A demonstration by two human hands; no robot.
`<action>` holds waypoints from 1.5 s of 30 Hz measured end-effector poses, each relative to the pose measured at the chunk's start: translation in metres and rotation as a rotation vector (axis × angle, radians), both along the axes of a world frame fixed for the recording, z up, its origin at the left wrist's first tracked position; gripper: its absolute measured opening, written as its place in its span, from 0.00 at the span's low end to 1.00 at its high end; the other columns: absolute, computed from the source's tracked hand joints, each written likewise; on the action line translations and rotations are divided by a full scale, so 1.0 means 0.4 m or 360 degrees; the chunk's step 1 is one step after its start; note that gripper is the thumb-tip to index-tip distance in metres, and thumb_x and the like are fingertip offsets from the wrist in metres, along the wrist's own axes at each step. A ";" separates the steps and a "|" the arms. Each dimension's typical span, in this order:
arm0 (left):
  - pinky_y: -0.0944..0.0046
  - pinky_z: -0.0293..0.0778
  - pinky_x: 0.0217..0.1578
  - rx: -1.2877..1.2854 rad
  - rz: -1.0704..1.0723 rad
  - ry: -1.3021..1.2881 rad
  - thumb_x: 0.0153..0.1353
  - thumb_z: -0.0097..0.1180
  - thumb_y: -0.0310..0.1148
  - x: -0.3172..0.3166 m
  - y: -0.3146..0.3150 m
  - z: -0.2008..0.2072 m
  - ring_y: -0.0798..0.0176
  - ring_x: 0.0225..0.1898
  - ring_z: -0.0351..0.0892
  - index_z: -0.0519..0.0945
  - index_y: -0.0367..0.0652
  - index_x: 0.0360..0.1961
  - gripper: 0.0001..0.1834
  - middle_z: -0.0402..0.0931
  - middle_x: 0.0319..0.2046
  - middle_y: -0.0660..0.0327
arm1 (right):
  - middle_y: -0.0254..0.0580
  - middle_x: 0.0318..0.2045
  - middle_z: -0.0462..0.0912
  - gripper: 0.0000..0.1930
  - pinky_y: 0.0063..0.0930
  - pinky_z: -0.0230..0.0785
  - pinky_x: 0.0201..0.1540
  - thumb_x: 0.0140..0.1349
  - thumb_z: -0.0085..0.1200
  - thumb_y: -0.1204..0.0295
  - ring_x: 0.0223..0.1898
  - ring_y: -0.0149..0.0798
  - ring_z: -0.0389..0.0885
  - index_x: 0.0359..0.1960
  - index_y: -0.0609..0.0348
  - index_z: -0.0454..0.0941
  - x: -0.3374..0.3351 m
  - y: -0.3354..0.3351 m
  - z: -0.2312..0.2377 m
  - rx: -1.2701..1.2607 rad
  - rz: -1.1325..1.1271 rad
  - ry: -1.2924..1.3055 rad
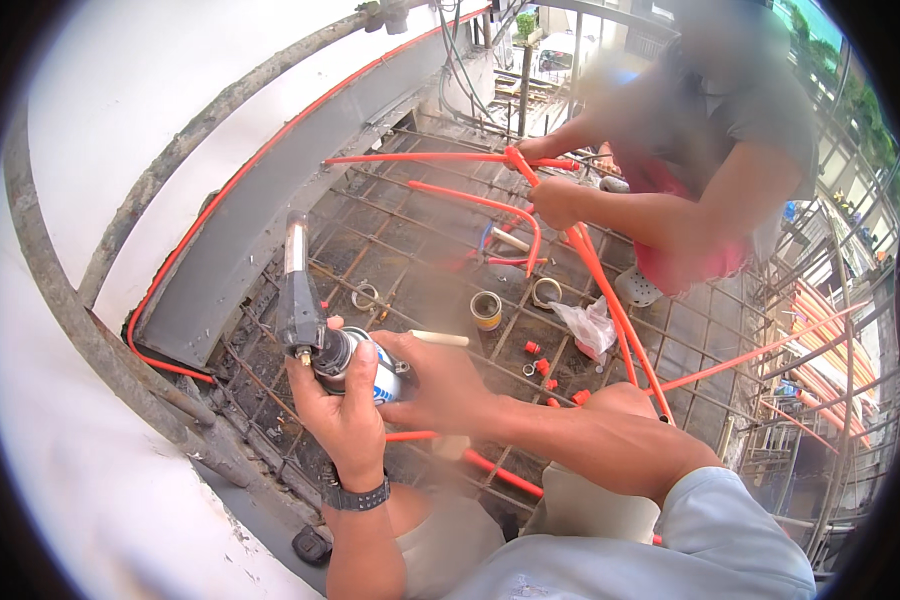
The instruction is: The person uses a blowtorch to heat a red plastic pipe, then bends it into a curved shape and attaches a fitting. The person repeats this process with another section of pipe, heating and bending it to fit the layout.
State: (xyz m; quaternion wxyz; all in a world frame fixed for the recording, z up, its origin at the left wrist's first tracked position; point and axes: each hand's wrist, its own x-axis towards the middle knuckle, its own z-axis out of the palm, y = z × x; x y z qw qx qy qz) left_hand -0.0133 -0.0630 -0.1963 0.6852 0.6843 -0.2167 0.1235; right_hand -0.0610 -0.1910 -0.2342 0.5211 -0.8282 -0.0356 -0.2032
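My left hand [344,405], with a dark studded band at its wrist, is wrapped around a gas torch. The torch's black head [300,305] stands up with its metal nozzle tube [296,246] pointing away from me; no flame can be seen. Its white and blue gas canister [360,372] sits between both hands. My right hand [445,385] reaches across from the right and closes on the canister's right side, partly blurred. Below my hands, an orange pipe [500,472] crosses the rebar grid [450,300].
Across from me, a crouching co-worker [690,170] grips several orange pipes [600,265]. Cans [486,310], a plastic bag [588,325] and red fittings [533,348] lie on the grid. A curved metal rail [160,175] runs along the left, beside a white wall [120,90].
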 end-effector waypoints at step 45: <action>0.52 0.85 0.39 -0.0375 0.0190 0.0125 0.71 0.58 0.55 0.081 0.208 0.078 0.53 0.42 0.86 0.74 0.33 0.55 0.31 0.82 0.45 0.50 | 0.55 0.31 0.87 0.13 0.51 0.77 0.41 0.60 0.66 0.62 0.37 0.59 0.87 0.37 0.58 0.86 -0.024 -0.189 -0.325 -0.0733 0.0328 0.1045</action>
